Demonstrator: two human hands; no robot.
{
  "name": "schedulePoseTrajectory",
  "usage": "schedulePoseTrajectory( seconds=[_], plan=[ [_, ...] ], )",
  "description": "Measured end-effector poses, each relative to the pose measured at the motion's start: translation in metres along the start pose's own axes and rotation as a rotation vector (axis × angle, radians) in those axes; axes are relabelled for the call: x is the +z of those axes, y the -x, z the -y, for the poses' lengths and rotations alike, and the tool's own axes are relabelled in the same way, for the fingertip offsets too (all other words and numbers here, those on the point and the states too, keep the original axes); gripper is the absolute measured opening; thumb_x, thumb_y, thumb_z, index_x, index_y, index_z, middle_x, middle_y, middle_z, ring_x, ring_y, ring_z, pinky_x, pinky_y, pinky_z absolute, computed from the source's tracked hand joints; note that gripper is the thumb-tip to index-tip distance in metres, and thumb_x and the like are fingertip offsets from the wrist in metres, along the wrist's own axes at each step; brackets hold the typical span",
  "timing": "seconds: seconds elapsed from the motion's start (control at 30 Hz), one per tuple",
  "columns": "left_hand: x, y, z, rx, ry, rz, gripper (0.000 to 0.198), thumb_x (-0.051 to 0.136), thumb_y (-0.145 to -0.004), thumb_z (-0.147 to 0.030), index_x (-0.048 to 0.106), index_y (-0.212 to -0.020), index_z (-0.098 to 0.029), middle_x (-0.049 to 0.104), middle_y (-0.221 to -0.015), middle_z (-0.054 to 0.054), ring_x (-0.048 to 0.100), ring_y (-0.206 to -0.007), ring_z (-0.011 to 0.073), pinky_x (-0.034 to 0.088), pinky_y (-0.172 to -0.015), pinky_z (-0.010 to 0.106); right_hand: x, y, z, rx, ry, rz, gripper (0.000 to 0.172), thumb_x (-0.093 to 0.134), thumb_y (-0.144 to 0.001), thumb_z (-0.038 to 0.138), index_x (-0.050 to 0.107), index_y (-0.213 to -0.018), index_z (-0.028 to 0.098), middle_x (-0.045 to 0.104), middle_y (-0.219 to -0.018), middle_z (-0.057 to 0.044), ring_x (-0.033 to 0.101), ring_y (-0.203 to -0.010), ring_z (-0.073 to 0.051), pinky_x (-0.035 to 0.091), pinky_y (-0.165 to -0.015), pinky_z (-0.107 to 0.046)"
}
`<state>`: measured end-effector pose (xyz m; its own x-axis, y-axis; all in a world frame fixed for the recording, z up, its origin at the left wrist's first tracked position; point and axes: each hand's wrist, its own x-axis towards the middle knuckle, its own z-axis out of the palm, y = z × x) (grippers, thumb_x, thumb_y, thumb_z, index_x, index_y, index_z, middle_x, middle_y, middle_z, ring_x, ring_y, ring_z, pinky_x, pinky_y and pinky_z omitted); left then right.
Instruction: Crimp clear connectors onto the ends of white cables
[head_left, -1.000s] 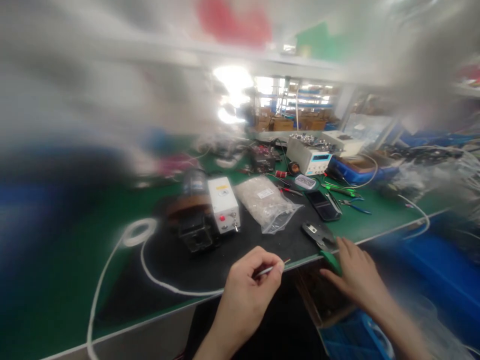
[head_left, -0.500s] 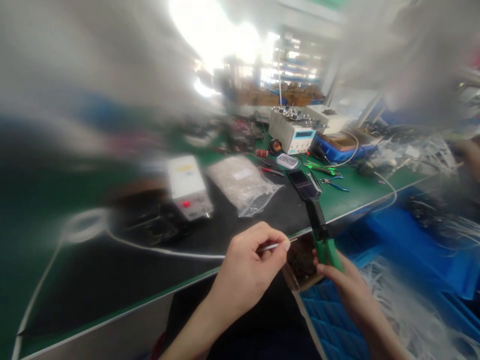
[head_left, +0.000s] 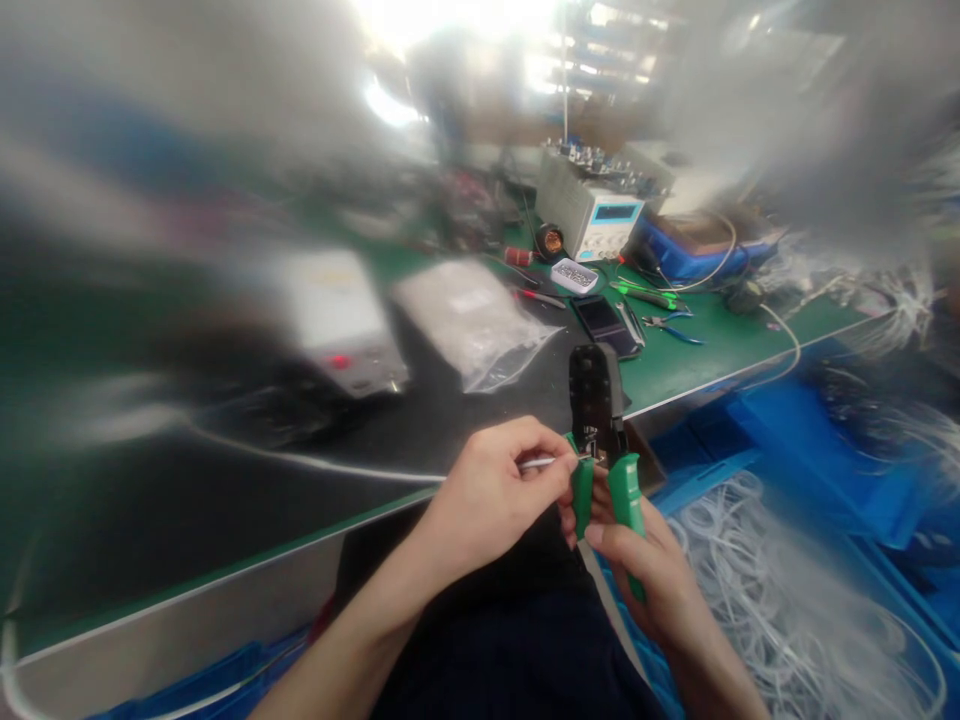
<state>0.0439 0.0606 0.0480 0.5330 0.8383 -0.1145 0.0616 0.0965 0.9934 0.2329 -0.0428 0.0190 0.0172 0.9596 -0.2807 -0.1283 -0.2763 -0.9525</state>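
Observation:
My left hand [head_left: 504, 490] is closed on a thin white cable [head_left: 375, 473], pinching it near its tip. That tip points at the black head of a crimping tool [head_left: 596, 390]; whether it sits between the jaws I cannot tell. My right hand [head_left: 649, 555] is wrapped round the green handles of the tool, which stands upright with its handles spread apart. From my left hand the cable runs left across the black mat [head_left: 247, 520].
A clear bag [head_left: 472, 320] and a white box with a red light [head_left: 337, 310] lie on the mat. Behind are a phone [head_left: 606, 325], blue-handled pliers [head_left: 675, 325] and a bench instrument [head_left: 600, 215]. Lower right, coiled white cables [head_left: 757, 590] fill a blue bin.
The crimping tool has swung left and turned so its head and both spread handles show. My right hand has come left, closer to my left hand and the cable tip.

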Motion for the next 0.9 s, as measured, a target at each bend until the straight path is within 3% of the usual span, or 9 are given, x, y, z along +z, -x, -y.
schedulePoseTrajectory(
  seconds=[0.3, 0.9],
  plan=[
    [0.001, -0.002, 0.004, 0.007, 0.029, 0.012, 0.016, 0.068, -0.098, -0.03, 0.076, -0.095, -0.017, 0.075, -0.085, -0.003, 0.069, -0.074, 0.0027, 0.05, -0.067, 0.007, 0.004, 0.0, -0.002, 0.023, 0.159, -0.043, 0.026, 0.072, -0.094, 0.038, 0.064, -0.11, 0.018, 0.057, -0.093, -0.002, 0.052, -0.079, -0.012, 0.042, -0.07, -0.025],
    [-0.001, -0.001, 0.003, 0.04, -0.024, 0.009, 0.016, 0.068, -0.096, -0.03, 0.079, -0.095, -0.018, 0.076, -0.091, -0.004, 0.069, -0.081, 0.0038, 0.051, -0.074, 0.009, 0.014, 0.0, 0.013, -0.006, 0.305, -0.081, 0.017, 0.064, -0.096, 0.031, 0.059, -0.101, 0.016, 0.054, -0.081, 0.002, 0.05, -0.068, -0.007, 0.043, -0.061, -0.019]
  ],
)
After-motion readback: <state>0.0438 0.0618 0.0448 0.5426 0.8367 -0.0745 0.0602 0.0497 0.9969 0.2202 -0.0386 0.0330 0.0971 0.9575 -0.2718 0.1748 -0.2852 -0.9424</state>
